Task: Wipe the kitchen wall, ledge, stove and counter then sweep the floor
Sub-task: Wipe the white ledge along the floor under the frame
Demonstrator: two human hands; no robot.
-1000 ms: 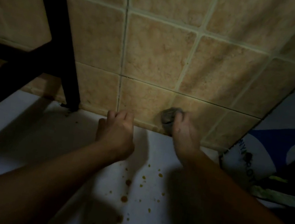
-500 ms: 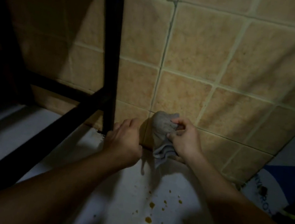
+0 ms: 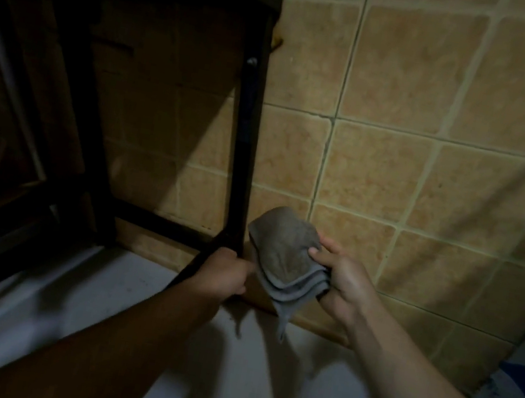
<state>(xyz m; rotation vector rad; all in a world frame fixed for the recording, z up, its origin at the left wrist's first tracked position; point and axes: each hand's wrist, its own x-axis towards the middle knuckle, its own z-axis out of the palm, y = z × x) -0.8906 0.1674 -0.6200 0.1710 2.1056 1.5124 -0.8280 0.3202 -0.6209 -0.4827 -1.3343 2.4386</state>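
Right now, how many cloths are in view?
1: a folded grey cloth pinched in the right hand, held just off the tiled wall above the white counter. Others could be hidden in the dark left side.

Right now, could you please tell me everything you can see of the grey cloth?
The grey cloth looks like soft, towel-like fabric, folded into several layers whose edges show stacked at its lower side, with one corner hanging down toward the white counter. Its upper face looks browner, perhaps soiled. The right hand holds it, thumb on top and fingers beneath, just in front of the tan tiled wall, beside the black frame leg. The left hand grips that frame, apparently clear of the cloth.
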